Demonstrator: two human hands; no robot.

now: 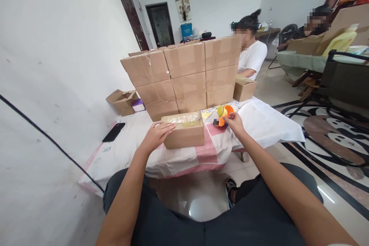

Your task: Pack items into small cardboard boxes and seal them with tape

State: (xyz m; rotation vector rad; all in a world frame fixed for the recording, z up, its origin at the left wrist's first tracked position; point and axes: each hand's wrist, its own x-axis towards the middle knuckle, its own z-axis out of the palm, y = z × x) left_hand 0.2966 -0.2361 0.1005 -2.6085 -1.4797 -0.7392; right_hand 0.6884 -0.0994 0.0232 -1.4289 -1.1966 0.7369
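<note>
A small cardboard box [184, 137] sits on the cloth-covered table, with shiny tape across its top. My left hand [158, 135] lies on the box's left top edge, its fingers stretched out flat. To the right of the box, my right hand [235, 122] has its fingers closed on an orange tape dispenser [221, 120] that carries a roll of tape. The dispenser is low over the table or touching it; I cannot tell which. Part of its near side is hidden by my fingers.
Stacked cardboard boxes [188, 61] form a wall behind the small box. A black phone [114, 132], an opened carton [122, 103] and a purple-and-white packet [138, 105] are at left. Another box [244, 89] stands at right. A co-worker in a white shirt [256, 57] sits beyond.
</note>
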